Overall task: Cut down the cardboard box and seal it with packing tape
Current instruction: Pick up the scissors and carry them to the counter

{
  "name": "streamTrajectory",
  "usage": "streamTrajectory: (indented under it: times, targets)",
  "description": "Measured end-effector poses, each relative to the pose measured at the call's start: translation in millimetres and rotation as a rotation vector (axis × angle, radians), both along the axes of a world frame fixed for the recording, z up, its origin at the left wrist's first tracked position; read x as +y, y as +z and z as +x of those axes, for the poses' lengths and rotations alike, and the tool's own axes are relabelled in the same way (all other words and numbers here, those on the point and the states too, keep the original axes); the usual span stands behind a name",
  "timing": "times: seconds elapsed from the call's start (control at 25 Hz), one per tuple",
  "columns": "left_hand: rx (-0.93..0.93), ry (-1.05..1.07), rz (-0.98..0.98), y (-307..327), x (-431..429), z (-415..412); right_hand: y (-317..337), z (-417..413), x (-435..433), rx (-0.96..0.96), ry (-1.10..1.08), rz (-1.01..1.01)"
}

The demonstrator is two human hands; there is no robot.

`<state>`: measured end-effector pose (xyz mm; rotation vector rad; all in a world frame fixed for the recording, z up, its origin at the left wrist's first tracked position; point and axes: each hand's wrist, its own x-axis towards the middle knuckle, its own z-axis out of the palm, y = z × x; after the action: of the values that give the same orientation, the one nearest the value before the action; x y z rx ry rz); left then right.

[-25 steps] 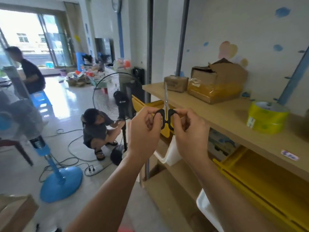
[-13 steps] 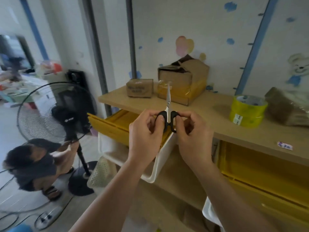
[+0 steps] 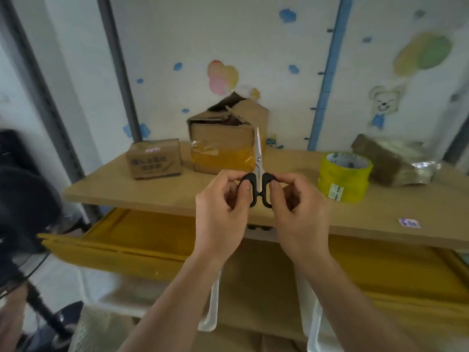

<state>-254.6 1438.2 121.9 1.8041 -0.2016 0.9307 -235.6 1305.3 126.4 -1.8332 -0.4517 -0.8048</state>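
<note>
A: Your left hand [image 3: 223, 212] and right hand [image 3: 299, 212] pinch the black-handled steel scissors [image 3: 258, 171], blades together, pointing up.

B: The torn brown cardboard box [image 3: 223, 138] sits just behind, frame centre; the yellow packing-tape roll [image 3: 344, 176] is right of it.

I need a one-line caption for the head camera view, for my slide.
Both hands, left and right, hold closed scissors upright before a shelf with torn cardboard box and yellow tape roll.

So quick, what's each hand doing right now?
Left hand: closed on the scissors' left handle loop.
Right hand: closed on the right loop.
</note>
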Motion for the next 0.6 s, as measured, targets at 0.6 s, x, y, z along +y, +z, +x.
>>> streamTrajectory:
  times: [0.6]
  targets:
    - [0.07,-0.75,-0.012,-20,-18,-39,-26,-120,2,-0.075,-0.703,0.04]
